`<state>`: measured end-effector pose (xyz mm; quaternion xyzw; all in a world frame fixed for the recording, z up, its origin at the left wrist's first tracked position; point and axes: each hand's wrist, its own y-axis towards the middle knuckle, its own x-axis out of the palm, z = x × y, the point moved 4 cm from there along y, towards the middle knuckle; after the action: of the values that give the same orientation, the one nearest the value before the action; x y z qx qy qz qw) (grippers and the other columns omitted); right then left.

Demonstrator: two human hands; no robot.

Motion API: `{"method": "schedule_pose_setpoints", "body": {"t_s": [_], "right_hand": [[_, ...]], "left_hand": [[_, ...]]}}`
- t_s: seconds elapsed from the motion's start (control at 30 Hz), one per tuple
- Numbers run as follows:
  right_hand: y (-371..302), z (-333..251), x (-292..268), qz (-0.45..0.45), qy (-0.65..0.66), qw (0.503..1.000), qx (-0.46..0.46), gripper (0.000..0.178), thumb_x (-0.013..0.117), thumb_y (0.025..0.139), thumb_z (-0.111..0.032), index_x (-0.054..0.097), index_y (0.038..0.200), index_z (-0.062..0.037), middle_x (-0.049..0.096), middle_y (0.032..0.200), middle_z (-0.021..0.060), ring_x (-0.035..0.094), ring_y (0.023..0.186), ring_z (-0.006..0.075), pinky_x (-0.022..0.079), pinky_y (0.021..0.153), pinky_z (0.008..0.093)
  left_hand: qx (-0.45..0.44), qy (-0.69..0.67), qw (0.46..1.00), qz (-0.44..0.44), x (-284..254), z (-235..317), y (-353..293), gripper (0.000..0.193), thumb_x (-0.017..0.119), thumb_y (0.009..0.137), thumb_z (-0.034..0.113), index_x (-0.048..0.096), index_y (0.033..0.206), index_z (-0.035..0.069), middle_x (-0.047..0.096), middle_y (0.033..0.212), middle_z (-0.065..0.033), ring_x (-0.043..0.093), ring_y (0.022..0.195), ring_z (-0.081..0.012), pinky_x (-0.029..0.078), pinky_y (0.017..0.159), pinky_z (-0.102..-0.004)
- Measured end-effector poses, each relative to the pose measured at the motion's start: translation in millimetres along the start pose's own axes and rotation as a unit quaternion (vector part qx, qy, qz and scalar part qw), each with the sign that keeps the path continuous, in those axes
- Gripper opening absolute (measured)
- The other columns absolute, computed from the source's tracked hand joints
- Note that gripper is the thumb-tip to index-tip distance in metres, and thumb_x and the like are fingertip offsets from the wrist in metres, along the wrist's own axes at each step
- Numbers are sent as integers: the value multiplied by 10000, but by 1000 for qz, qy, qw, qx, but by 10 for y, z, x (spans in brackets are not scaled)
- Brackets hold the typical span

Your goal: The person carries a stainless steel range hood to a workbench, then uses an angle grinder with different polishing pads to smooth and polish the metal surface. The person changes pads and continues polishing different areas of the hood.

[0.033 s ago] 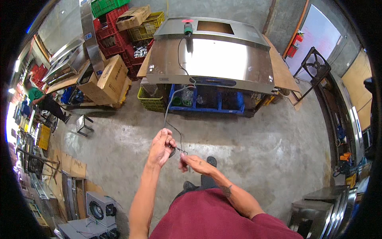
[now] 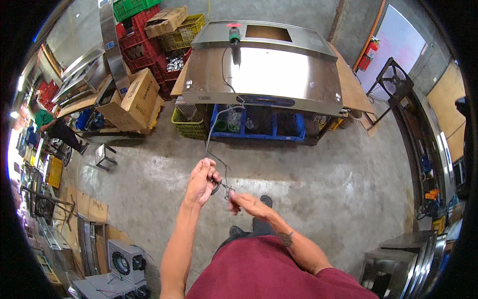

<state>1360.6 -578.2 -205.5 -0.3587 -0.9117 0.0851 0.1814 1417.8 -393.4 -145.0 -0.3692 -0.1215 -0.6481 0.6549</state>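
My left hand (image 2: 202,182) is closed round a grey cable (image 2: 208,137), with a dark coil of it hanging below the fingers. That cable runs up to the front edge of a stainless steel hood (image 2: 209,70). Lower and to the right, my right hand (image 2: 245,203) has its fingers drawn together at a thin, kinked dark cord (image 2: 226,173); its fingertips are slightly blurred. Between the hands the cord bends and crosses itself. On the hood's top stands a green and black power tool (image 2: 234,37), whose cord trails down over the steel.
Beneath the hood are blue bins (image 2: 259,135) and a yellow-green crate (image 2: 190,128). A small metal stool (image 2: 105,156) stands on the floor at left. Metal housings with a fan (image 2: 122,261) sit lower left, steel panels (image 2: 393,269) lower right. A co-worker (image 2: 45,119) stands far left.
My right hand has shifted slightly to the right, away from my left hand. My left hand stays nearly in place, still gripping the cable.
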Motion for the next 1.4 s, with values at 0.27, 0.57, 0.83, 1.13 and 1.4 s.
{"method": "schedule_pose_setpoints", "body": {"t_s": [0.27, 0.57, 0.83, 1.13, 1.4], "right_hand": [[-107, -554, 40, 254, -223, 908, -247, 437, 707, 994, -244, 550, 1301, 25, 616, 1299, 214, 604, 1200, 318, 486, 1012, 473], [-166, 50, 94, 221, 331, 910, -117, 346, 500, 1152, -341, 609, 1170, -13, 545, 878, -8, 545, 783, 142, 510, 744, 324], [-245, 169, -646, 189, 89, 974, -83, 407, 493, 1148, -393, 668, 1216, -32, 432, 754, -42, 421, 639, 58, 365, 517, 243], [-693, -229, -777, 183, -30, 973, -138, 367, 484, 1156, -341, 606, 1267, -13, 509, 804, -29, 482, 693, 117, 413, 633, 312], [-832, -336, -872, -1, 363, 925, -110, 262, 537, 1136, -344, 610, 1170, -95, 408, 746, -82, 347, 610, 50, 282, 521, 239]], "left_hand": [[-50, -147, 987, 34, 329, -107, 306, 189, 558, 1127, 220, 601, 1076, 43, 513, 738, -23, 582, 786, -210, 552, 876, -456], [83, 116, 982, -122, 887, 158, 475, 247, 596, 1112, 291, 630, 1110, 46, 557, 770, -3, 590, 753, -141, 562, 850, -336], [12, 356, 933, -44, 1569, -201, 433, 219, 649, 1090, 242, 676, 1058, 28, 671, 804, -24, 672, 687, -85, 466, 508, -222], [166, 32, 951, 258, 750, -431, 1074, 141, 635, 1091, 183, 563, 1056, 67, 585, 836, -25, 445, 583, -75, 364, 488, -253], [-28, 130, 989, -65, 1144, -1090, 488, 530, 356, 1157, 520, 616, 1170, 58, 655, 974, -63, 630, 940, -181, 517, 926, -382]]}}
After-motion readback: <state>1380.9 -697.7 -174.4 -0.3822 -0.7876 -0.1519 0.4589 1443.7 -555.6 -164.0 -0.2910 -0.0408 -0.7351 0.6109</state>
